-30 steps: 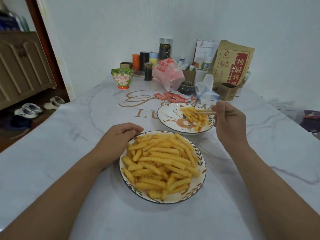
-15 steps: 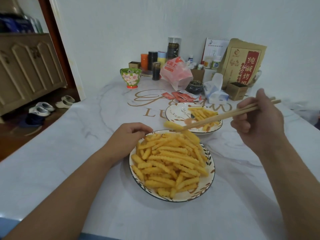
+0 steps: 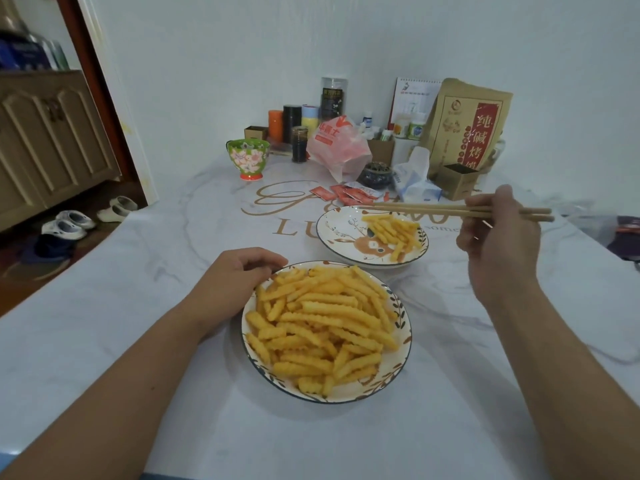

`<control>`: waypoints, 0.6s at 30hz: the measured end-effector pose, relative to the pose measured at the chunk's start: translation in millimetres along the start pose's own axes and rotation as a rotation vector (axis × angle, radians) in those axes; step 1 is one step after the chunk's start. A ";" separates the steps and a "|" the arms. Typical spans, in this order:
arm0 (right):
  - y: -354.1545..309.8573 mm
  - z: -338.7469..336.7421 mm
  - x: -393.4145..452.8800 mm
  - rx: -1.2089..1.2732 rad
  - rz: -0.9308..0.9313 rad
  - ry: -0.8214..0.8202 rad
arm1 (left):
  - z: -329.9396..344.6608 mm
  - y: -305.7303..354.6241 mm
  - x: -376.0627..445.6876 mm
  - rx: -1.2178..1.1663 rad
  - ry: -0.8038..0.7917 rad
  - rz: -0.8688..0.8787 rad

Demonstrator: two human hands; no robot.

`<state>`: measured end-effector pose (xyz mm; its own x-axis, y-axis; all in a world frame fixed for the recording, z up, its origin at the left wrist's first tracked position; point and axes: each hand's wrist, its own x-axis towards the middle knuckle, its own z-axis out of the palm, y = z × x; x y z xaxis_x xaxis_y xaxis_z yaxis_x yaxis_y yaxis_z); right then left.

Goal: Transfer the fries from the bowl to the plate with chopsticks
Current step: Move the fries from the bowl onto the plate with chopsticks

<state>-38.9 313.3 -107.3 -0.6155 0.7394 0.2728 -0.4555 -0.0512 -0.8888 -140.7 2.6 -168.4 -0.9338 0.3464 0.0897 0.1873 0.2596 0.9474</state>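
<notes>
Right hand (image 3: 498, 244) grips chopsticks (image 3: 433, 209) above the marble table (image 3: 138, 306); left hand (image 3: 235, 285) rests relaxed beside the bowl (image 3: 403, 327).

A white marble-patterned counter (image 3: 145, 306) bears gold lettering (image 3: 287, 202) across its middle. At its far end, against the pale wall, stands a crowd of things: a green floral cup (image 3: 248, 158) on a red foot, a dark glass jar (image 3: 299, 144) beside a pink plastic bag (image 3: 337, 147), an orange cylinder (image 3: 275, 124), a black one (image 3: 292, 122) and a tall clear canister (image 3: 333, 98). Red sauce packets (image 3: 348, 194) lie flat near a small dark bowl (image 3: 376, 174) and a tissue pack (image 3: 415, 181). A brown paper bag (image 3: 467, 126) (red label, Chinese characters) leans behind a small open box (image 3: 457, 180). On the floor at the far left, pale slippers (image 3: 116, 208) sit below a wooden cabinet (image 3: 45, 143).
</notes>
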 end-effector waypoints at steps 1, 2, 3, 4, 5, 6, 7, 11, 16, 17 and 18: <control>4.5 -0.3 0.4 -0.145 -0.111 0.041 | 0.0 -0.2 0.6 -0.009 -0.001 -0.003; 9.0 -0.8 0.2 -0.270 -0.208 0.052 | -0.1 0.0 1.0 -0.016 -0.002 -0.004; 12.8 -1.7 0.3 -0.354 -0.273 0.049 | 0.1 0.1 1.4 -0.014 -0.003 -0.003; 15.2 -2.3 -0.1 -0.396 -0.301 0.036 | 0.4 0.4 1.2 -0.007 -0.004 -0.001; 16.9 -2.8 -0.3 -0.424 -0.312 0.027 | 1.1 0.6 0.8 -0.001 -0.004 0.002; 18.6 -3.4 0.1 -0.455 -0.318 0.021 | 1.5 0.8 0.3 -0.001 -0.002 0.003; 20.2 -4.1 0.1 -0.489 -0.325 0.015 | 1.7 0.7 -0.2 -0.003 0.000 0.003; 26.5 -6.0 2.5 -0.536 -0.313 0.008 | 1.7 2.2 -0.4 -0.001 0.008 0.001; 30.1 -4.4 3.5 -0.587 -0.290 -0.053 | 1.8 1.7 -0.9 -0.007 0.004 -0.011; 31.0 -4.6 3.8 -0.610 -0.303 -0.064 | 1.4 1.0 -0.6 -0.008 0.003 -0.011; 31.6 -4.8 3.9 -0.626 -0.319 -0.072 | 1.3 0.4 -0.3 -0.006 0.001 -0.011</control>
<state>-52.6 317.8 -136.1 -0.5645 0.6065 0.5599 -0.1785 0.5725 -0.8002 -139.9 3.8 -168.4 -0.9363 0.3423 0.0793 0.1748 0.2579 0.9502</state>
